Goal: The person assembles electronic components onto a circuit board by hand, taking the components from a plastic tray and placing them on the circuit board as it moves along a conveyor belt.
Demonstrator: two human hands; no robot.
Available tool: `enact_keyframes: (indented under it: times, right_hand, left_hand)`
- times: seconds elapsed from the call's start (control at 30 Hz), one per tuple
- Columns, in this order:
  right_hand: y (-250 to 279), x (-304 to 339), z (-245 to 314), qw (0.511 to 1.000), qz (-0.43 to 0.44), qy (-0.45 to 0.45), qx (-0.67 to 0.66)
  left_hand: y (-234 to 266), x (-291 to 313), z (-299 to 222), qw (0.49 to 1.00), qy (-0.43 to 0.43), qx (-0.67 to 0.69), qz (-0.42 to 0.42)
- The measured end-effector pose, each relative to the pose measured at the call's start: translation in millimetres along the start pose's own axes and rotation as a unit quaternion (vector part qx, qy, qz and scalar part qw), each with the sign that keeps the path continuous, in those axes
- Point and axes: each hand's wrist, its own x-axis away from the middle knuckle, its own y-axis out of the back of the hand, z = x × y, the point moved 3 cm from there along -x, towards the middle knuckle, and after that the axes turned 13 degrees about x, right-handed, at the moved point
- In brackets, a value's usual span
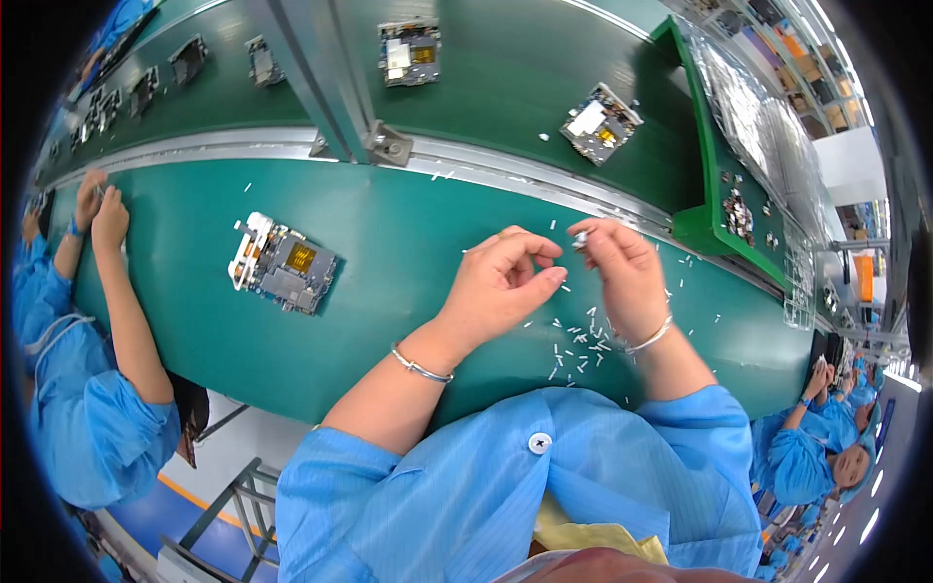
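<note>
My right hand [630, 277] pinches a small silvery part [581, 237] between thumb and fingertips, above the green bench top. Too little of the part shows to name its kind. Close by on its left, my left hand [501, 282] is open with curled fingers, the thumb apart from the index finger and nothing visible between them. Many short white strips [580, 348] lie scattered on the bench below my hands. Farther left rests a circuit board assembly [292, 267] with a white frame piece and an amber patch; neither hand touches it.
Beyond a metal rail [466, 167] runs a green belt [486, 87] carrying several board assemblies, one of them [600, 123] near the green tray [702, 228]. Clear plastic trays [748, 97] stand at right. A metal post [316, 78] rises from the rail. A co-worker's hands [105, 209] are at far left.
</note>
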Motion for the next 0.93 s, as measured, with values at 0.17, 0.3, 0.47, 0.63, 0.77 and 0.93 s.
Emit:
enact_keyframes:
  times: [0.17, 0.3, 0.47, 0.63, 0.77, 0.93]
  right_hand:
    - [-35, 0, -24, 0.994, -0.022, -0.02, -0.109]
    - [-27, -1, -17, 0.982, -0.13, 0.064, 0.119]
    - [-32, -1, -9, 0.967, -0.084, 0.112, 0.212]
    - [-24, 1, -22, 0.981, -0.061, 0.006, 0.186]
    - [-21, 7, -30, 0.992, -0.053, -0.009, 0.114]
    - [-24, 11, -23, 0.994, -0.044, -0.012, 0.099]
  left_hand:
    - [3, -2, 0, 0.998, 0.035, -0.044, -0.031]
    - [3, -1, 1, 0.96, -0.133, -0.241, -0.049]
    - [-2, 1, -2, 0.91, -0.214, -0.354, -0.017]
    - [-5, 2, -7, 0.904, -0.233, -0.357, 0.025]
    - [-4, 3, -7, 0.905, -0.226, -0.359, 0.025]
    - [-6, 5, -8, 0.903, -0.221, -0.367, 0.027]
